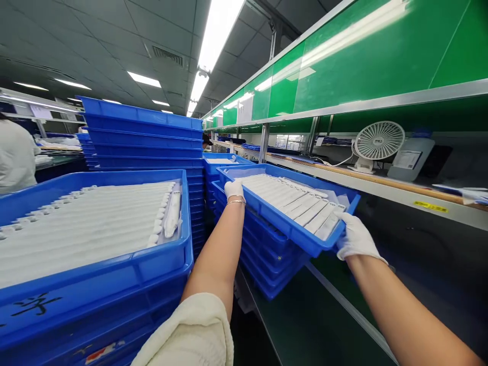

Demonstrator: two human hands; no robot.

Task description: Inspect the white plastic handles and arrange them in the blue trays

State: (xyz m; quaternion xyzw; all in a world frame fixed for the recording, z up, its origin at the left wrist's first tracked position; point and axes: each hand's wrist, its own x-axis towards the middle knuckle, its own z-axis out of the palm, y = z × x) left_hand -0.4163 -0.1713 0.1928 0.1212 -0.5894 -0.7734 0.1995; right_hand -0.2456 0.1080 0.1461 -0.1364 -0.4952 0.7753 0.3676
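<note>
Both my hands wear white gloves and hold a shallow blue tray [284, 223] by its near rim, tilted above a stack of blue trays [267, 269]. My left hand [234, 189] grips the tray's left corner. My right hand [354, 237] grips the right corner, fingers curled over the edge. Rows of long white parts [293, 198] lie side by side in the tray.
A nearer blue tray [95, 269] at left holds similar white parts. A tall stack of blue trays [145, 137] stands behind it. A white desk fan [375, 145] sits on the shelf at right under green panels. A person in white [15, 155] stands far left.
</note>
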